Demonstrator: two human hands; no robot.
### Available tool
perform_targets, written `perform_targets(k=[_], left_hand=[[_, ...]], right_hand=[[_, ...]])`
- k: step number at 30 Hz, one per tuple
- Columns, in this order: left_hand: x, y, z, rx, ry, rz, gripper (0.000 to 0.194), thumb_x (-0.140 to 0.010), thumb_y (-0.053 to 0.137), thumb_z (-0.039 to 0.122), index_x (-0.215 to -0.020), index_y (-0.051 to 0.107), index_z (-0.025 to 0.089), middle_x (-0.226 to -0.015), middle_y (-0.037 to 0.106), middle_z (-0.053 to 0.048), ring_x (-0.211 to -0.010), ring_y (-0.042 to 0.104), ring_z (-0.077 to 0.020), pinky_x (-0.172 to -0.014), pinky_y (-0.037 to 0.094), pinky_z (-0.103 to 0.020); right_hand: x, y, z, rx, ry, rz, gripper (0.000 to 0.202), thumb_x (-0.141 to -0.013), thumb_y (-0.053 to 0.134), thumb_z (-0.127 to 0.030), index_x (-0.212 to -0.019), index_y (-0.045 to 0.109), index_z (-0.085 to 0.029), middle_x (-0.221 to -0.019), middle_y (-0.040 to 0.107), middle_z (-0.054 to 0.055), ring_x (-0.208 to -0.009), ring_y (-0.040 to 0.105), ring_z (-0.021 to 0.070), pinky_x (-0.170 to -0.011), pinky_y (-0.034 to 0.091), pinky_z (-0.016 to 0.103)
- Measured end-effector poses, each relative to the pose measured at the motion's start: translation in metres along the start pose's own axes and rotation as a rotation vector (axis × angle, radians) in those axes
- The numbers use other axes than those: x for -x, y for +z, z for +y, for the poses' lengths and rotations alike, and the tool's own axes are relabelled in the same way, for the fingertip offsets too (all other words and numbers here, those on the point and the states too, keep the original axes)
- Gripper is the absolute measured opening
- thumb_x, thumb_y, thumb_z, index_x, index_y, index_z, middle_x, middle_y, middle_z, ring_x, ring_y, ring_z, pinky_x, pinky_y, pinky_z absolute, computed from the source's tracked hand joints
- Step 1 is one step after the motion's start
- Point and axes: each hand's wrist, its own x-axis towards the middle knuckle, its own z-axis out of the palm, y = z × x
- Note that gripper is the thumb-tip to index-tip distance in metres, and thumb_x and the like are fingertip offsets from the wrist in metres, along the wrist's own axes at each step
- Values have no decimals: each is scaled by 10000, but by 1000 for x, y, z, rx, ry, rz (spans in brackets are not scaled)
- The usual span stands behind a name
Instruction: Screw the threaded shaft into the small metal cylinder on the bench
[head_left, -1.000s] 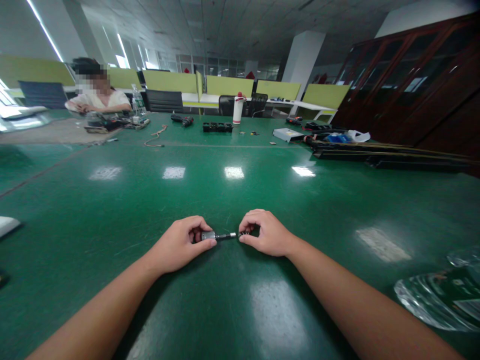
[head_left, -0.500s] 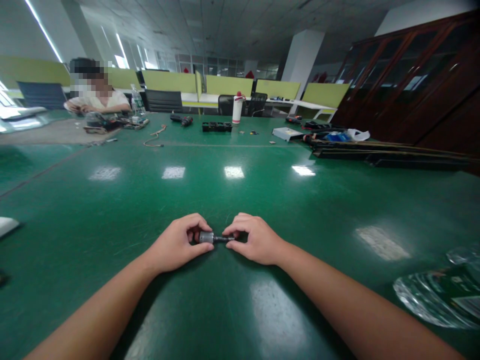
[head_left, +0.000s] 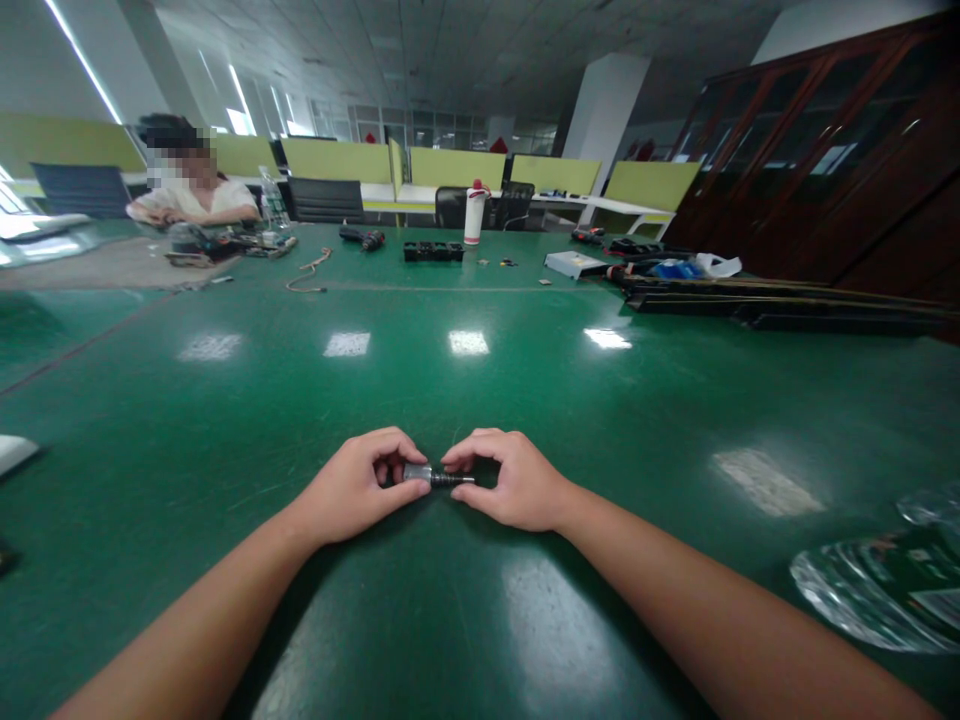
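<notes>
I count two hands of mine, left hand [head_left: 352,490] and right hand [head_left: 521,485], one metal cylinder [head_left: 417,473] with one thin shaft [head_left: 466,480], and one spring [head_left: 441,480]. Across the worktop [head_left: 420,610], far off, I count one white bottle [head_left: 474,217], one grey box [head_left: 576,264], one cord [head_left: 309,272] and, far left, one person [head_left: 199,200].

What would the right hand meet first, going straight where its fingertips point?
Probably the coiled spring on the metal part in the left hand, or the part's grey body beyond; depth is unclear, so the right hand may already touch the spring.
</notes>
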Motion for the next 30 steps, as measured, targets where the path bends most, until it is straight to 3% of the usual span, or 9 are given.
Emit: perform_targets(k=[4, 20, 30], left_hand=[[0, 1, 0, -12, -30, -4, 215, -767, 699, 328, -902, 656, 165, -797, 626, -9, -652, 541, -130, -587, 409, -232], [0, 3, 0, -33, -35, -22, 236, -760, 714, 359, -884, 630, 176, -757, 604, 8, -678, 551, -150, -616, 404, -250], [-1, 3, 0, -22, -40, -32, 230, -769, 703, 361, -882, 622, 178, -772, 619, 4, -689, 564, -154, -622, 410, -253]], right_hand=[[1, 0, 0, 28, -30, -22, 273, -706, 707, -84, -954, 698, -198, -845, 706, 16, -789, 632, 154, -800, 469, 307], [0, 2, 6, 161, -108, -98, 184, -843, 674, -235, -1019, 724, -211, -894, 726, 39, -851, 630, 179, -833, 431, 338], [-1, 2, 5, 147, -76, -96, 156, -795, 702, -207, -949, 723, -200, -821, 704, 28, -798, 610, 171, -808, 437, 322]])
